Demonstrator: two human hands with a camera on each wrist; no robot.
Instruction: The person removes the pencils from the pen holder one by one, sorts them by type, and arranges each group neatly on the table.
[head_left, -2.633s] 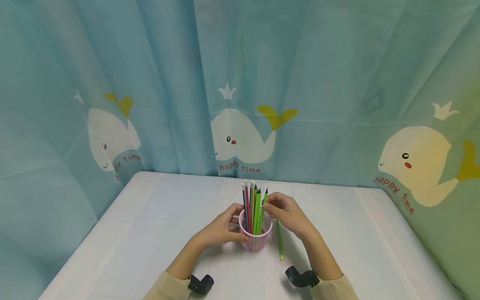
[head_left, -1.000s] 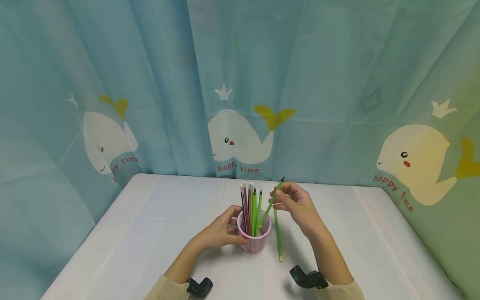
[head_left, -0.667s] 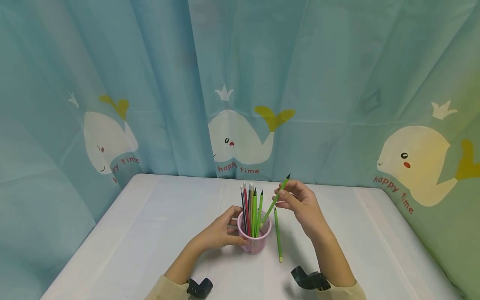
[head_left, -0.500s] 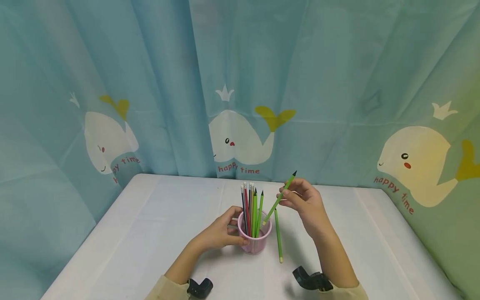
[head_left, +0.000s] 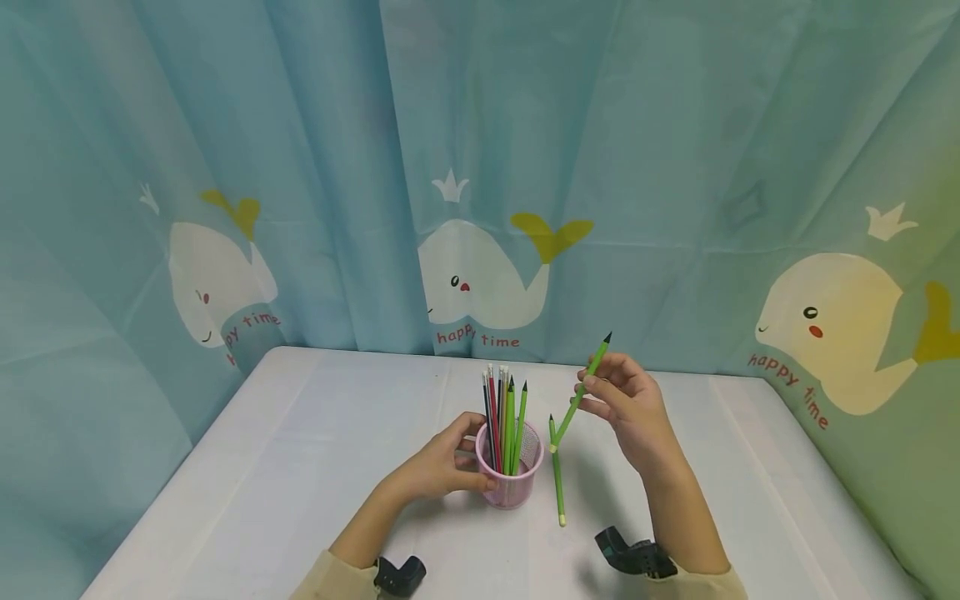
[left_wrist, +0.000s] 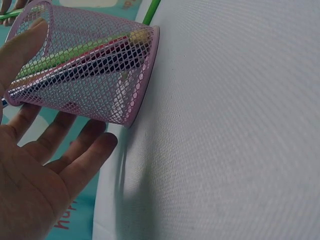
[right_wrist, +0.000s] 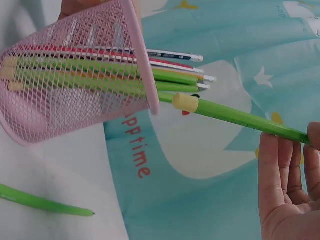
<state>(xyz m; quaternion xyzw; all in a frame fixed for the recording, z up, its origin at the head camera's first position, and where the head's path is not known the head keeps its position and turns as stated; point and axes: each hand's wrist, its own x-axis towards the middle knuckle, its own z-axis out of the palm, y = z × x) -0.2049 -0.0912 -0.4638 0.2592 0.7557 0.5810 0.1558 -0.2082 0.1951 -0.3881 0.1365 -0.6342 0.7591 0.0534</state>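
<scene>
My left hand (head_left: 438,462) holds a pink mesh pencil cup (head_left: 510,493), thumb on its near side and fingers around the far side. In the left wrist view, the thumb lies along the cup's mesh. Several pencils (head_left: 508,429), green, red and dark, stand in the cup. To the right, my right hand (head_left: 632,407) pinches a green pencil (right_wrist: 240,119) between thumb and fingers. That pencil is tilted, black tip up, and its pale end is outside the cup. Another green pencil (head_left: 558,492) lies on the table beside the cup.
A white table (head_left: 300,492) spreads under both hands. Behind it hangs a blue-green curtain (head_left: 660,167) printed with whales. A black device (head_left: 401,575) is strapped to each wrist.
The right hand has drawn the green pencil out of the cup and carried it to the right. The left hand has stayed on the cup.
</scene>
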